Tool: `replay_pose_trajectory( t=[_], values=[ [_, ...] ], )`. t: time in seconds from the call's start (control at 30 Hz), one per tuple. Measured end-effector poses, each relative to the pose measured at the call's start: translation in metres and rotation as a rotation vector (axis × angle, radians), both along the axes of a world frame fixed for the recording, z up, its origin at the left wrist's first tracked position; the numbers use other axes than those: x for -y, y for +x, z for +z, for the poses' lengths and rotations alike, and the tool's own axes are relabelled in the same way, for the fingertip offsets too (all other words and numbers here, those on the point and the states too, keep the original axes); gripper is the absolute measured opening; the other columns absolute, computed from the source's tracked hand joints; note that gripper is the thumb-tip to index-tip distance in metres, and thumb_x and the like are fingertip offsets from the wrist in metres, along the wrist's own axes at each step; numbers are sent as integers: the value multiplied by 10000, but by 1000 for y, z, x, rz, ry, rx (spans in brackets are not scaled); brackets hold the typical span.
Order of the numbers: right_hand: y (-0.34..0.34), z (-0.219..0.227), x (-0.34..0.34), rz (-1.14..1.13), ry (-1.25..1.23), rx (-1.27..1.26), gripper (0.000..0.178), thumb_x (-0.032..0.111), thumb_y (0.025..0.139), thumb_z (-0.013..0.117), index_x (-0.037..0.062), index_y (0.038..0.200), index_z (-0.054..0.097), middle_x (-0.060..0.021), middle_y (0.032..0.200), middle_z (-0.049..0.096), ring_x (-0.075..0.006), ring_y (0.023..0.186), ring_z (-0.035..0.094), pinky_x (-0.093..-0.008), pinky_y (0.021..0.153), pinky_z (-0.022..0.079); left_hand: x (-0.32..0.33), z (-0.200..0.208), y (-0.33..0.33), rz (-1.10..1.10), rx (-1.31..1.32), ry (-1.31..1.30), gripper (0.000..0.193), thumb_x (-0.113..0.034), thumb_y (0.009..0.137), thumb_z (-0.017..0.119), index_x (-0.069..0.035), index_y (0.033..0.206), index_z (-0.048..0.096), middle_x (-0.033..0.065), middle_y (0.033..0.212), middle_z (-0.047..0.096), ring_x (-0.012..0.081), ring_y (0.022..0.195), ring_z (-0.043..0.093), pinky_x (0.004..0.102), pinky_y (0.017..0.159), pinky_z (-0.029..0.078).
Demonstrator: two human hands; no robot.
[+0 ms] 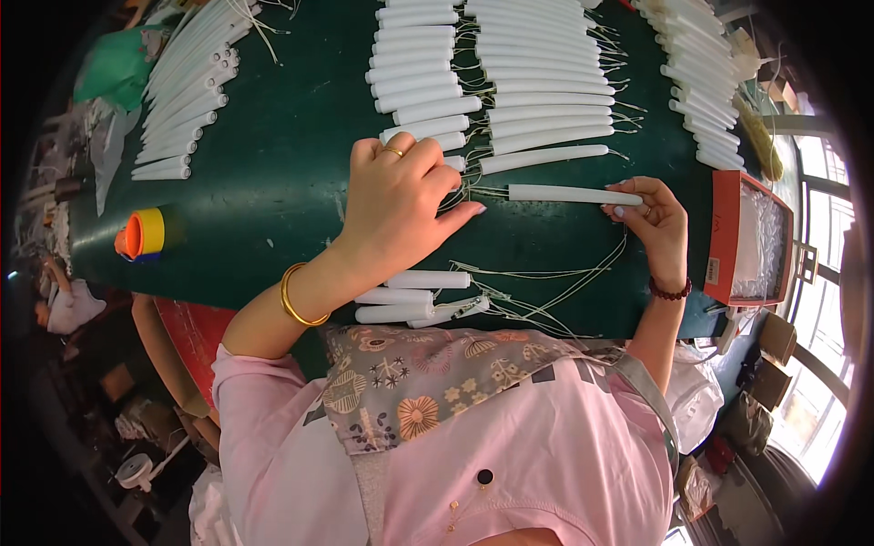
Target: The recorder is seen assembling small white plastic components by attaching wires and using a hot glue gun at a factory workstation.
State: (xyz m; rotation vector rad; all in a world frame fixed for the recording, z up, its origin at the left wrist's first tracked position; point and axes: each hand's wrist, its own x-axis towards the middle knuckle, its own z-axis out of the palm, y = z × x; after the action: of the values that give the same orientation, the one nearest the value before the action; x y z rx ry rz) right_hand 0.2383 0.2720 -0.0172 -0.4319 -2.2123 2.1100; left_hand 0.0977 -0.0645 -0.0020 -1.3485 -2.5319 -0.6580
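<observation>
My right hand (657,223) pinches the right end of a long white tube (569,194) that lies level above the green table (300,209). Thin pale wires come out of the tube's left end, and another wire hangs below my right fingers. Near those left wires is my left hand (401,196), its fingers curled and thumb stretched out; what they hold is hidden. A short white tube end (453,164) pokes out from behind its fingers. Closer to my body lie several short white tubes (428,279) with long wires (564,273); one shows a small green part.
Long wired tubes (546,114) and short white tubes (414,82) form columns ahead. More tubes lie at far left (187,100) and far right (706,82). A yellow-orange tape roll (144,234) stands left; a red box (724,237) with clear wrap stands right.
</observation>
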Motion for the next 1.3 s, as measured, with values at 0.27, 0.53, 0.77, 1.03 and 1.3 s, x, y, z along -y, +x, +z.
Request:
replay_pose_trajectory(
  t=[0.27, 0.53, 0.77, 1.03, 1.3],
  values=[
    [10, -4, -15, 15, 56, -2, 184, -88, 982, 649, -49, 1157, 690, -85, 909, 723, -119, 759, 695, -240, 710, 560, -3, 2, 16, 32, -136, -97, 450, -492, 681, 919, -122, 750, 673, 11, 904, 522, 220, 919, 515, 445, 828, 354],
    [3, 0, -7, -30, 71, 91, 156, -16, 1002, 683, -41, 1154, 707, -60, 826, 713, -65, 603, 611, -191, 529, 454, -5, -11, 23, 2, -11, -53, 231, -280, 802, 859, -128, 817, 686, 0, 927, 533, 212, 929, 522, 444, 841, 368],
    [2, 0, 5, -31, 89, 155, 146, -39, 988, 691, -37, 1134, 700, -41, 814, 695, -45, 589, 577, -181, 519, 441, -7, -9, 11, -143, -37, -39, 166, -170, 807, 828, -132, 802, 666, -6, 905, 554, 210, 929, 551, 420, 840, 380],
    [0, -3, -2, 35, 52, 111, 193, -67, 951, 707, -2, 1130, 676, -17, 837, 678, -36, 623, 588, -176, 542, 452, -7, -23, 4, -199, -65, 90, 93, -125, 837, 793, -111, 912, 740, -13, 954, 661, 188, 891, 608, 401, 846, 388],
    [-2, 6, 1, 42, 105, 190, 190, -67, 944, 716, -5, 1121, 685, -1, 847, 682, -26, 655, 593, -171, 555, 453, -5, -22, -1, -310, -173, 0, 161, -99, 877, 720, -80, 1028, 774, -7, 925, 644, 176, 881, 592, 392, 838, 399]
  ],
)
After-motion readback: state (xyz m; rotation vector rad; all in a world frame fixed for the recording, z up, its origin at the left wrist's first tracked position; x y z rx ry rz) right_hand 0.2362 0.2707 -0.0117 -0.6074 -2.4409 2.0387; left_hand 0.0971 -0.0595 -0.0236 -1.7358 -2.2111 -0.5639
